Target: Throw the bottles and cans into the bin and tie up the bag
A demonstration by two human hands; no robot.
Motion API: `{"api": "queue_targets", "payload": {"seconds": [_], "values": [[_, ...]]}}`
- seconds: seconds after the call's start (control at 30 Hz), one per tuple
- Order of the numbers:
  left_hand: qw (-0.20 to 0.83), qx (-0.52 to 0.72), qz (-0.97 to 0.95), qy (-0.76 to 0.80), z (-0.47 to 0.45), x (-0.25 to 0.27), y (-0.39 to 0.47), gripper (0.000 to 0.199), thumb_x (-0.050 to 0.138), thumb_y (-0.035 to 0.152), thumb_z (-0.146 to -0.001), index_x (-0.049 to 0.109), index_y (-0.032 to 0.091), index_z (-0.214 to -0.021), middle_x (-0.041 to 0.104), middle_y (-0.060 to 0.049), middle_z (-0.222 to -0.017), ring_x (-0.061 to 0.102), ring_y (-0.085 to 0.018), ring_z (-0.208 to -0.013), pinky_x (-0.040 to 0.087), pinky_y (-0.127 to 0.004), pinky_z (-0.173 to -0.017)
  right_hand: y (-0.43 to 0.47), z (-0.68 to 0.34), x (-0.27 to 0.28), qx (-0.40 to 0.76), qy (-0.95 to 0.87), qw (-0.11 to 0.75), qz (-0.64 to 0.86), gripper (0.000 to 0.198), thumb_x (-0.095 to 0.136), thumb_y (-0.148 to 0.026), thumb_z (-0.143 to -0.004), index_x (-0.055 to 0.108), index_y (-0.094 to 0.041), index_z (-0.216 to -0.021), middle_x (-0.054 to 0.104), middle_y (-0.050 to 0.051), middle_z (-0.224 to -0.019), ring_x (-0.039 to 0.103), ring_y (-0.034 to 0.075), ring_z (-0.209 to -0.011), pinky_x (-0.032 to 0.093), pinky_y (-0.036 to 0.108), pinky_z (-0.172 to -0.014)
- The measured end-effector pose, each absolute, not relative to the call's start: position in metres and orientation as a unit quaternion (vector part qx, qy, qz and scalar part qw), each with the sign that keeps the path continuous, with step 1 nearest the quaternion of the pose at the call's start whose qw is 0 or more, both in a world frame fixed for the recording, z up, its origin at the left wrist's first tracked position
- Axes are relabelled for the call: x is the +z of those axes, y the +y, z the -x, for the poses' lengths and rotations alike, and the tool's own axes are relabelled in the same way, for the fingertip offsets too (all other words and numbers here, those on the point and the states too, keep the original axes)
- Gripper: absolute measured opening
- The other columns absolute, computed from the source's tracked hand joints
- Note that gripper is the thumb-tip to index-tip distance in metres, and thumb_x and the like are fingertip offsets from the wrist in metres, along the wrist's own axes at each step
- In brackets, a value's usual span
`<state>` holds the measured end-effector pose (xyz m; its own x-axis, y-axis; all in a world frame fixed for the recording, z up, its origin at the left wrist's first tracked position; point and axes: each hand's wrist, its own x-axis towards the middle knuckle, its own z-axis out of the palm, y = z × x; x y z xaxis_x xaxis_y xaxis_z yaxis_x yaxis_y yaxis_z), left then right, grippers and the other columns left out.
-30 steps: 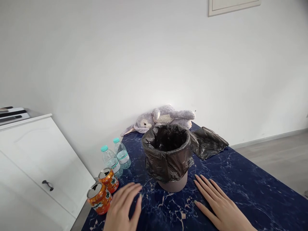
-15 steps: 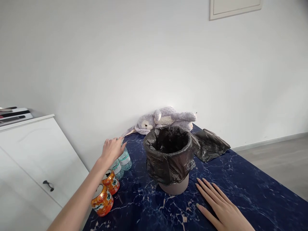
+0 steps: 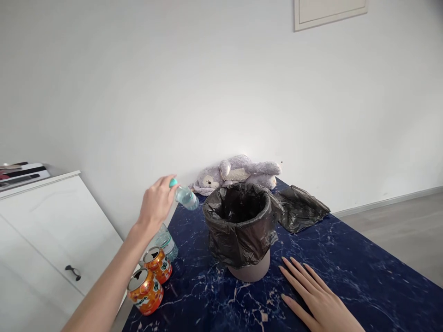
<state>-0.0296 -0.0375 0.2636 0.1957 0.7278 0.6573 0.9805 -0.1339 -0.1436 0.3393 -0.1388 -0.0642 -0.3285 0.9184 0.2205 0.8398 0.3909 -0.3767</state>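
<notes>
Raised above the table's left side, my left hand point(image 3: 157, 201) grips a clear plastic bottle point(image 3: 187, 198) by its teal cap; the bottle tilts with its base toward the bin. A second plastic bottle point(image 3: 166, 242) stands below my wrist, partly hidden. In front of it are two opened orange soda cans, a nearer can point(image 3: 145, 291) and a farther can point(image 3: 158, 264). The trash bin point(image 3: 250, 272) stands mid-table, lined with a black garbage bag point(image 3: 240, 242) folded over its rim. My right hand point(image 3: 313, 295) lies flat on the table, fingers stretched, just right of the bin.
A grey plush rabbit point(image 3: 235, 173) lies against the wall behind the bin. Spare black plastic point(image 3: 301, 210) spreads on the blue marbled table point(image 3: 367, 267) at the right. A white cabinet point(image 3: 44, 230) stands left of the table.
My left hand has lifted one bottle off the table by its cap and tipped it toward the bin. My right hand stays in place on the table.
</notes>
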Motion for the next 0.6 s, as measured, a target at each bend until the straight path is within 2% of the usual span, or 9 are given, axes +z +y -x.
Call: {"api": "queue_targets", "payload": {"seconds": [0.07, 0.13, 0.27, 0.43, 0.6], "values": [[0.336, -0.317, 0.708, -0.535, 0.017, 0.291, -0.056, 0.040, 0.057, 0.037, -0.105, 0.065, 0.019, -0.140, 0.072, -0.011, -0.141, 0.070, -0.030, -0.126, 0.053, -0.046, -0.112, -0.139, -0.339, -0.064, 0.099, -0.807, 0.204, 0.545, 0.072, 0.045, -0.068, -0.104, 0.025, -0.037, -0.167, 0.024, -0.004, -0.171, 0.025, 0.040, -0.157, 0.039, 0.062, -0.124], [0.373, -0.419, 0.692, -0.455, 0.001, 0.315, -0.080, 0.036, 0.065, 0.041, -0.102, 0.070, 0.024, -0.133, 0.077, -0.004, -0.133, 0.075, -0.028, -0.118, 0.056, -0.046, -0.109, -0.139, -0.339, -0.064, 0.099, -0.808, 0.211, 0.541, 0.072, 0.046, -0.068, -0.104, 0.026, -0.038, -0.167, 0.025, -0.005, -0.171, 0.026, 0.040, -0.157, 0.040, 0.061, -0.124], [0.341, -0.508, 0.686, -0.394, -0.037, 0.345, -0.126, 0.038, 0.075, 0.047, -0.096, 0.073, 0.031, -0.130, 0.080, 0.004, -0.125, 0.079, -0.028, -0.110, 0.064, -0.046, -0.100, -0.139, -0.339, -0.065, 0.092, -0.809, 0.228, 0.534, 0.071, 0.047, -0.066, -0.104, 0.025, -0.040, -0.167, 0.026, -0.006, -0.171, 0.029, 0.039, -0.156, 0.043, 0.060, -0.122], [0.272, -0.423, 0.777, -0.377, -0.067, 0.339, -0.141, 0.043, 0.080, 0.048, -0.092, 0.072, 0.033, -0.131, 0.081, 0.004, -0.121, 0.081, -0.028, -0.105, 0.067, -0.047, -0.098, -0.138, -0.339, -0.066, 0.100, -0.802, 0.223, 0.545, 0.071, 0.048, -0.068, -0.103, 0.025, -0.044, -0.166, 0.026, -0.007, -0.170, 0.031, 0.041, -0.155, 0.048, 0.059, -0.119], [0.161, -0.310, 0.858, -0.377, -0.077, 0.304, -0.115, 0.036, 0.072, 0.043, -0.098, 0.070, 0.031, -0.133, 0.080, 0.001, -0.125, 0.080, -0.024, -0.107, 0.066, -0.041, -0.097, -0.138, -0.340, -0.063, 0.101, -0.807, 0.211, 0.542, 0.069, 0.044, -0.067, -0.105, 0.027, -0.039, -0.166, 0.026, -0.004, -0.170, 0.027, 0.040, -0.156, 0.041, 0.061, -0.122]]}}
